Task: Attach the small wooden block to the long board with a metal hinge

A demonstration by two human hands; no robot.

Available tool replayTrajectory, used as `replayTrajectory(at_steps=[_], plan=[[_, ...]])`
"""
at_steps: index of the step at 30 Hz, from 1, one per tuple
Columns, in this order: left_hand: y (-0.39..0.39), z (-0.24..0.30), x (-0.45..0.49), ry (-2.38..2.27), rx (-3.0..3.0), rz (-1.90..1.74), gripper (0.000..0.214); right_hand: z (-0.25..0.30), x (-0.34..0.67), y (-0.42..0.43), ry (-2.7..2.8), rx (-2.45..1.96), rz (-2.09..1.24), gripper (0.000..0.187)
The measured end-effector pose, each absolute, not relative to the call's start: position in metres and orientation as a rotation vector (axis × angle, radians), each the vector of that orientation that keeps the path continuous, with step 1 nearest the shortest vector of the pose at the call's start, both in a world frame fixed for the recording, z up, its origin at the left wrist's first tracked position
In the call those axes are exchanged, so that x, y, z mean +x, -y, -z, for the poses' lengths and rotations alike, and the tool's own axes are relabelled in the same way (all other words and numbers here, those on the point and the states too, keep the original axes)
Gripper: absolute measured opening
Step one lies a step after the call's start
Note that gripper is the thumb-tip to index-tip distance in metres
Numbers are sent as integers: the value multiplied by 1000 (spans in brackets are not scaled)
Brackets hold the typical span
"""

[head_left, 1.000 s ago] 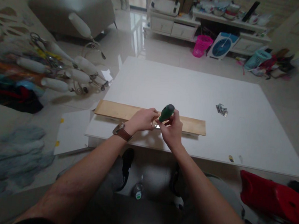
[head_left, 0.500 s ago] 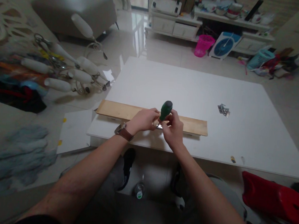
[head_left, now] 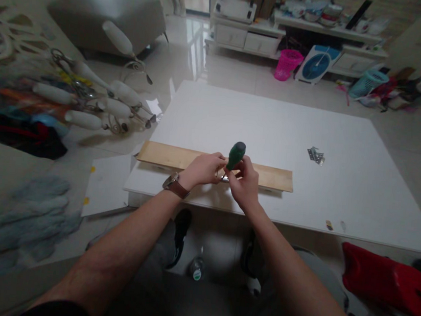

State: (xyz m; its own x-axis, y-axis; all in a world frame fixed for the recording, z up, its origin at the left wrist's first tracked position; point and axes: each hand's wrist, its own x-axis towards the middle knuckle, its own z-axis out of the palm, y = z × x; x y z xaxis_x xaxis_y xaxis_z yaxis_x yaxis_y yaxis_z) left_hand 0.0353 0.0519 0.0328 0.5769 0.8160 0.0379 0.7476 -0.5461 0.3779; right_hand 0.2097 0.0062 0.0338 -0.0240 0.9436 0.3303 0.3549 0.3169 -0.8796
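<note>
A screwdriver with a green handle (head_left: 236, 154) leans slightly, its shaft pointing down at a wooden board (head_left: 275, 177). Its lower handle is gripped by the fingers of my right hand (head_left: 245, 183). Close beside it, my left hand (head_left: 205, 170) is closed at the board, its fingertips pinched near the shaft; what they hold is too small to make out. A shiny metal piece (head_left: 225, 178) shows at the board's front edge between my hands. The board lies along the near side of a large white panel (head_left: 257, 127).
Several metal brackets (head_left: 316, 155) lie in a pile on the panel's right half. Two small bits, one of them a yellow-and-dark piece (head_left: 329, 225), lie near its front edge. A bottle (head_left: 197, 268) stands on the floor between my feet. A red plastic object (head_left: 384, 281) is at right.
The screwdriver's handle has tilted slightly to the right. My hands stay in nearly the same place, and the view has shifted very slightly.
</note>
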Motion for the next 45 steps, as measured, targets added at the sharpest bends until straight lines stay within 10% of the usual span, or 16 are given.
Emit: replayTrajectory(at_steps=[45], plan=[[-49, -39, 36, -1301, 2431, -288, 26, -37, 209, -5, 1609, -1259, -734, 25]])
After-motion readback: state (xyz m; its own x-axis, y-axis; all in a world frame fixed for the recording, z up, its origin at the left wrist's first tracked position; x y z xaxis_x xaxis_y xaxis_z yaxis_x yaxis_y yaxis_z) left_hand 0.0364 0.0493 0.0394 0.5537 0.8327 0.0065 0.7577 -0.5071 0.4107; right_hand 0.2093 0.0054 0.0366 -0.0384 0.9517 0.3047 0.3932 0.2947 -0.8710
